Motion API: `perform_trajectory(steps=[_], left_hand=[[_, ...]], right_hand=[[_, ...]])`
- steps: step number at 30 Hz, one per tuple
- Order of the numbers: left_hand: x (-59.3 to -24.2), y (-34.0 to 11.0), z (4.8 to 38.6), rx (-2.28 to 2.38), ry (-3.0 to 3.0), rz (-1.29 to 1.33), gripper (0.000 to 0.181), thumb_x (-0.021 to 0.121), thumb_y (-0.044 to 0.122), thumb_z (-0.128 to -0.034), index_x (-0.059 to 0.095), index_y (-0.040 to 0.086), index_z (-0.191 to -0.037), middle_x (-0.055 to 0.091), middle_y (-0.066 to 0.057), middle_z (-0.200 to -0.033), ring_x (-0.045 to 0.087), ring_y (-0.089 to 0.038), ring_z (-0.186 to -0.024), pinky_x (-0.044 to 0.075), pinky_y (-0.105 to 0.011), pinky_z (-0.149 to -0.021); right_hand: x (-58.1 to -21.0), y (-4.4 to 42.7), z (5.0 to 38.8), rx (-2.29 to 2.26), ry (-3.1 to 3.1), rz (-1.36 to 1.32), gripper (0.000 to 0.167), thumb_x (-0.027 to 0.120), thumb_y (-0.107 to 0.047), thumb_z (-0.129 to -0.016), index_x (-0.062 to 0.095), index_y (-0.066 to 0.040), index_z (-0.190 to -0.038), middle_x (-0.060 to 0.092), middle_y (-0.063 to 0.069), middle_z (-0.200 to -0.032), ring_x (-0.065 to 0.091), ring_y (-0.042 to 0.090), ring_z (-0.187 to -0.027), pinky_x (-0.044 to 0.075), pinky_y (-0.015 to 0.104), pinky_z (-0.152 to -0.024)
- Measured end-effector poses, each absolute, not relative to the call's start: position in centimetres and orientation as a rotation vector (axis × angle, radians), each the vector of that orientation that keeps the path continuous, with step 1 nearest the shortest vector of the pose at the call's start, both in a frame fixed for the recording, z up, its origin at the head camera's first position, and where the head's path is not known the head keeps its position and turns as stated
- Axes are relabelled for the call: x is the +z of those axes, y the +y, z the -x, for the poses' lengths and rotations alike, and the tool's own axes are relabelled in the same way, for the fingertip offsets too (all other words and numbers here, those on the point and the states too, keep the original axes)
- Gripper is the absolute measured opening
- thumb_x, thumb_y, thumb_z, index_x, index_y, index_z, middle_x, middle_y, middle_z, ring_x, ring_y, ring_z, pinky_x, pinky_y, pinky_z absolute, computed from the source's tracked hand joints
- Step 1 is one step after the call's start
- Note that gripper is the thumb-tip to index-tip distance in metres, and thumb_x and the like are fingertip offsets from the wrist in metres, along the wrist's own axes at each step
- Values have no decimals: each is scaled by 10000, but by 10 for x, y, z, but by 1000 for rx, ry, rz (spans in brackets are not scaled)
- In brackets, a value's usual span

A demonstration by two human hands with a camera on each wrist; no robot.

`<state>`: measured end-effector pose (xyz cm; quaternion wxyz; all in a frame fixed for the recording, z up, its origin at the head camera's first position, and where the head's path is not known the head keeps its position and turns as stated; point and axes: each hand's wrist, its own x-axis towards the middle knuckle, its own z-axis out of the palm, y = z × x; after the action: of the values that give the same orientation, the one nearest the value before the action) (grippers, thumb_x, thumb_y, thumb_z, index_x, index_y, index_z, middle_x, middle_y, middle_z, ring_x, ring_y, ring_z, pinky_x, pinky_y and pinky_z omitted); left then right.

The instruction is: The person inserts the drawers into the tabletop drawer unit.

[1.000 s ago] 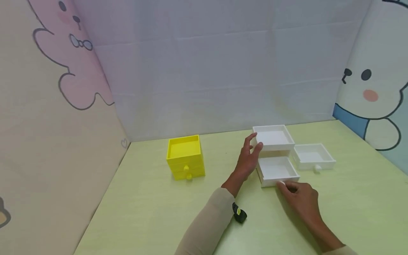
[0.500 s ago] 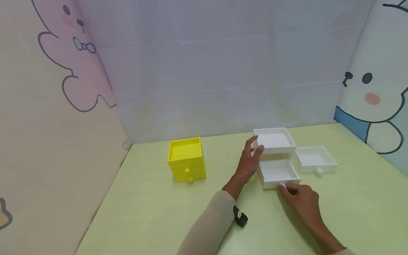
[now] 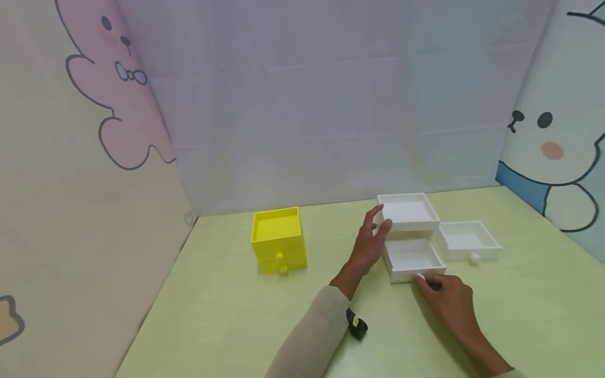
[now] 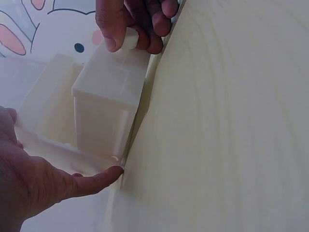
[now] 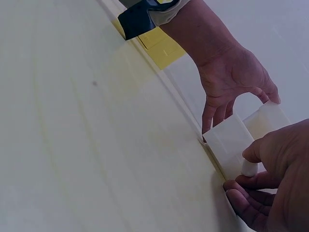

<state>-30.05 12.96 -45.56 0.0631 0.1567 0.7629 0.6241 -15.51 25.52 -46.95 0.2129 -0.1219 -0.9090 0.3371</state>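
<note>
A white drawer cabinet (image 3: 408,211) stands at the right back of the table, its tray-like top facing up. From its front a white drawer (image 3: 413,255) is pulled well out. My right hand (image 3: 449,299) pinches the round white knob (image 5: 249,168) on that drawer's front. My left hand (image 3: 369,242) grips the cabinet's left side, one fingertip at the top rim and the thumb at the front edge. In the left wrist view, the thumb (image 4: 99,182) stretches along the cabinet's edge near the drawer. The left palm hides part of the side wall.
Right of the cabinet, a second white drawer (image 3: 468,240) with a knob lies separately on the table (image 3: 227,325). A yellow drawer cabinet (image 3: 279,239) with its drawers shut stands further left. A pale curtain (image 3: 293,121) hangs behind the table.
The whole scene sits slightly lower in the head view. Both hands keep their hold, and the drawer looks almost unchanged relative to the white cabinet.
</note>
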Motion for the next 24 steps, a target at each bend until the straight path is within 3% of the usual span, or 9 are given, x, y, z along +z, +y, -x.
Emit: perform_trajectory(steps=[24], left_hand=[[-455,130,300,1890,2304,-465,429,519,496,-992,418,532,-1407,478,-26,-1449,464,-232,-1305,465,-528,-943]], right_hand=[[-473,257,160,906,-2516,295,169,759,-239,-876,802,-83,-827,742,58,-738,691,208,-715,478,388,-625]])
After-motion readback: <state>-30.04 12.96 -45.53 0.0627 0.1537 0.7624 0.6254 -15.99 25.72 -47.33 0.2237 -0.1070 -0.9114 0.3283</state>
